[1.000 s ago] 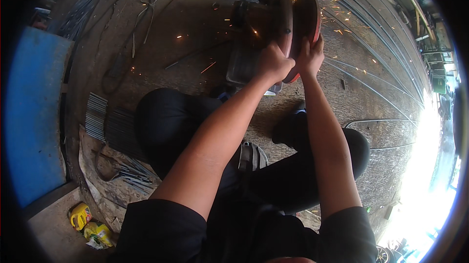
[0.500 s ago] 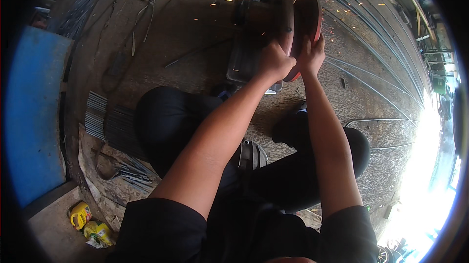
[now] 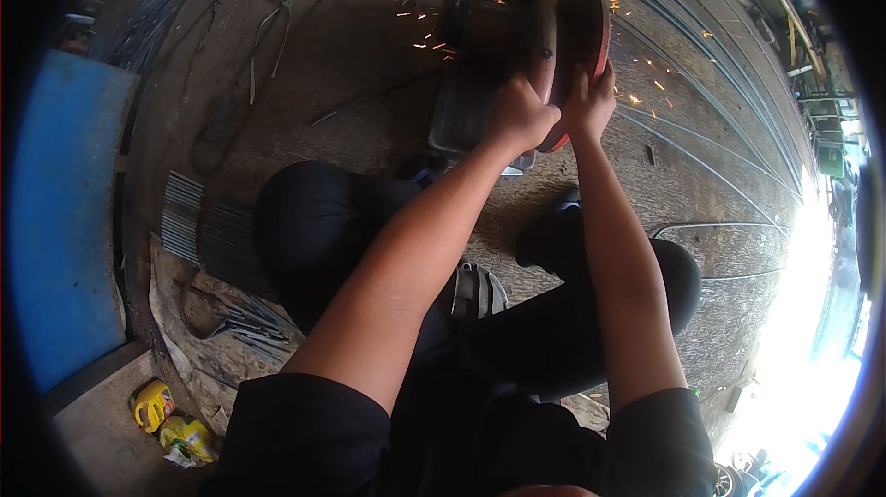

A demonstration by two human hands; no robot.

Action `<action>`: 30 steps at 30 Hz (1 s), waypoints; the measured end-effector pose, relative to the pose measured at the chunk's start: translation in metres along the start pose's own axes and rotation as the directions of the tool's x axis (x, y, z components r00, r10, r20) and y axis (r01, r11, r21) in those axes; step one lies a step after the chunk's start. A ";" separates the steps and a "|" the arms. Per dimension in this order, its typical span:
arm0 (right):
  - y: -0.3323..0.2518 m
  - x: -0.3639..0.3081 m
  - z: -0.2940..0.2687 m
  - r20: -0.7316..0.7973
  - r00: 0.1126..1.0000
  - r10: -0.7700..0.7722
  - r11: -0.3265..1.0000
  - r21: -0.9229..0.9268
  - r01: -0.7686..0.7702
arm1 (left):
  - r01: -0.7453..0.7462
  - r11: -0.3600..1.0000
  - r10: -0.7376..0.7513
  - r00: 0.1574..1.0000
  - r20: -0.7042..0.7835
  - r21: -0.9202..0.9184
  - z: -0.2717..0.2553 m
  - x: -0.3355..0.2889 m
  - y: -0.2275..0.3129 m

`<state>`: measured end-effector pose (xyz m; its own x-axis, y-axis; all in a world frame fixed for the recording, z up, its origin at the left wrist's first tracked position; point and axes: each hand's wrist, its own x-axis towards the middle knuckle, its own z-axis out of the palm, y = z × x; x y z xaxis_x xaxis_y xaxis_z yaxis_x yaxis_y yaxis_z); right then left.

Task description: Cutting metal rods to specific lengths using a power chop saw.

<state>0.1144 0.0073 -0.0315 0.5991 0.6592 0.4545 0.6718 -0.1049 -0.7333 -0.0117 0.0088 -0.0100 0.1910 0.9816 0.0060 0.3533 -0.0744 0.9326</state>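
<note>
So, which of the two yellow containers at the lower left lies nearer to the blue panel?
The upper yellow container, which appears upright; the other yellow container lies lower right.

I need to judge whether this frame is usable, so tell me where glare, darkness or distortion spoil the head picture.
Head view: daylight burns out the lower right rim; the long steel rods bow with the fisheye; black corners ring the picture. The left hand and right hand on the cut-off saw are evenly lit, with bright sparks around them.

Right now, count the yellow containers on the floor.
2: one yellow jug at lower left, another yellow container lying just right of it. Others may be hidden beyond the frame.
</note>
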 end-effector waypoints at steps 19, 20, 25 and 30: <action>0.001 0.000 -0.001 0.061 0.995 0.082 0.997 0.005 -0.082 | 0.022 1.000 -0.022 1.000 0.017 0.021 0.000 0.000 -0.001; 0.001 0.000 -0.001 0.055 0.996 0.075 0.997 0.003 -0.075 | 0.024 1.000 -0.023 0.999 0.026 -0.003 0.000 0.000 -0.001; 0.001 0.000 -0.001 0.070 0.995 0.070 0.997 0.014 -0.071 | 0.008 0.999 -0.009 1.000 0.008 0.034 0.001 0.000 -0.002; -0.001 -0.001 -0.002 0.053 0.998 0.039 0.998 0.038 -0.041 | -0.001 1.000 0.001 1.000 0.013 -0.010 0.002 0.001 -0.005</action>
<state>0.1143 0.0054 -0.0301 0.6007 0.6933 0.3982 0.6297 -0.1034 -0.7699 -0.0113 0.0099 -0.0153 0.2029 0.9792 0.0022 0.3441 -0.0734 0.9361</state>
